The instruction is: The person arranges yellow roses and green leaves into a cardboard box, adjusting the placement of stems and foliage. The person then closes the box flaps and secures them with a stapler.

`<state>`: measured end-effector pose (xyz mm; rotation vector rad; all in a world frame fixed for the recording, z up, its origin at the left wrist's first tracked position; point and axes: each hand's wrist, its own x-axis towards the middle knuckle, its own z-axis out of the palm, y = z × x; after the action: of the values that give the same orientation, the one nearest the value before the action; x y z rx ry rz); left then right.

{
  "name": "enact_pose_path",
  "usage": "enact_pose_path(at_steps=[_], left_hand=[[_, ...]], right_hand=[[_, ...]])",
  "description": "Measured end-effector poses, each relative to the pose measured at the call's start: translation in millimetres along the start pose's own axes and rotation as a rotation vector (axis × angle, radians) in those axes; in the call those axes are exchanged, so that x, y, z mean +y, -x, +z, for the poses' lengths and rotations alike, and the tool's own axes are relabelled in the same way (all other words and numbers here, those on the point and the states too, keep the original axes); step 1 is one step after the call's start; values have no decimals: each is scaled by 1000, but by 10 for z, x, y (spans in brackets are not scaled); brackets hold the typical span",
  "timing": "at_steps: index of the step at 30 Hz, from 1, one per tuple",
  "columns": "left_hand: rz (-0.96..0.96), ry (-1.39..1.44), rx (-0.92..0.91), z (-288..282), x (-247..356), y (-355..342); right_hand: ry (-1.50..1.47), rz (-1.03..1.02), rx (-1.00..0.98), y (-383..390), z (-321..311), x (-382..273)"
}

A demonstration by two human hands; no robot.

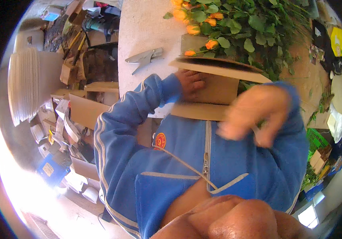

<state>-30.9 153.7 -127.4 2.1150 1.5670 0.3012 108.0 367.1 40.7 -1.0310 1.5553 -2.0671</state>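
Observation:
A folded piece of brown cardboard [219, 88] stands in front of my chest, its upper and lower flaps bent toward each other. My left hand [191, 83] grips its left side, fingers curled over the inner face and partly under the upper flap. Over the right end of the lower flap is my right hand [258, 111], smeared by motion. Its thumb stands apart from the fingers, and nothing shows between them. Beyond the cardboard lies a heap of orange roses [193, 29] with long leafy stems [258, 28].
A grey metal stapler [144, 59] lies on the pale table [147, 24], left of the roses. Further left are a stack of white sheets [23, 85] and several cardboard boxes [87, 115]. On the right are a green crate [316, 139] and a yellow packet [338, 42].

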Motion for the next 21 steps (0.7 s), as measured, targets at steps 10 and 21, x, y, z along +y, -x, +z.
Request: enact_pose_path(at_steps=[10, 21], left_hand=[[-19, 42, 143, 87, 70, -66], [-26, 1, 88, 94, 74, -90]], right_hand=[[1855, 870, 505, 252, -2017, 1138], [1932, 436, 959, -82, -1781, -279]])
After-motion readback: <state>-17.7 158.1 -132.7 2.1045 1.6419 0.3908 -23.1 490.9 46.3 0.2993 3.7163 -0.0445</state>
